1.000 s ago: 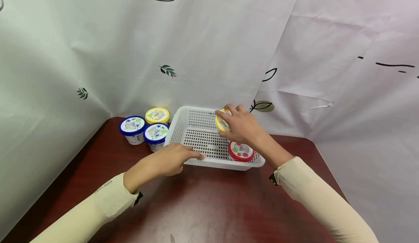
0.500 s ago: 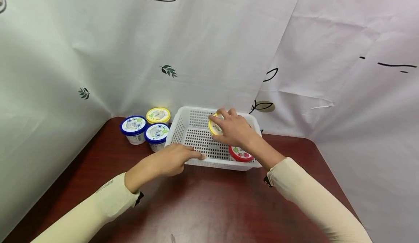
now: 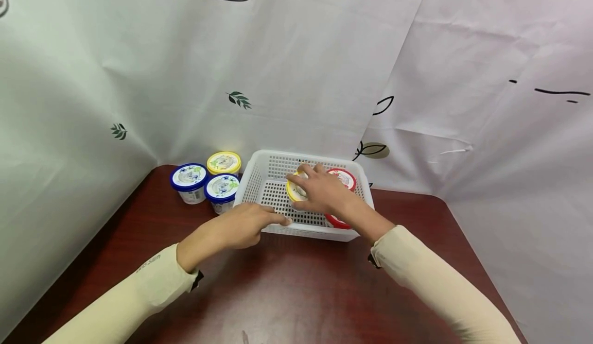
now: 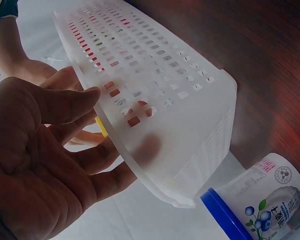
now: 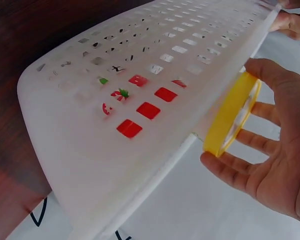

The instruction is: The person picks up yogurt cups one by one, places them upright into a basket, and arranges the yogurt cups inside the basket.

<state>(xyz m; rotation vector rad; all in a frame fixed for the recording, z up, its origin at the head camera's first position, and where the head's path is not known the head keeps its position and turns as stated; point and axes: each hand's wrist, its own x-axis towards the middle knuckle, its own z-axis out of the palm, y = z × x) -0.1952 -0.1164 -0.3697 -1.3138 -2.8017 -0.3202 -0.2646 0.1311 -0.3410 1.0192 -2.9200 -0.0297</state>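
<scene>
My left hand grips the near rim of a white perforated plastic basket; in the left wrist view the thumb is outside the wall and fingers are inside. My right hand holds a yellow-lidded tub by its lid, over or inside the middle of the basket. In the right wrist view, the yellow lid sits between thumb and fingers, tilted in that view, above the rim. Two red-lidded tubs stand in the basket's right end: one at the back, another in front, partly hidden by my right wrist.
Left of the basket, close together, stand another yellow-lidded tub and two blue-lidded tubs, one farther left and one beside the basket. The dark red table meets a pale printed sheet behind and at the sides.
My right hand has carried the yellow-lidded tub left and downward, from the back right toward the basket's middle. The rear red-lidded tub has come into sight. My left hand stays on the rim.
</scene>
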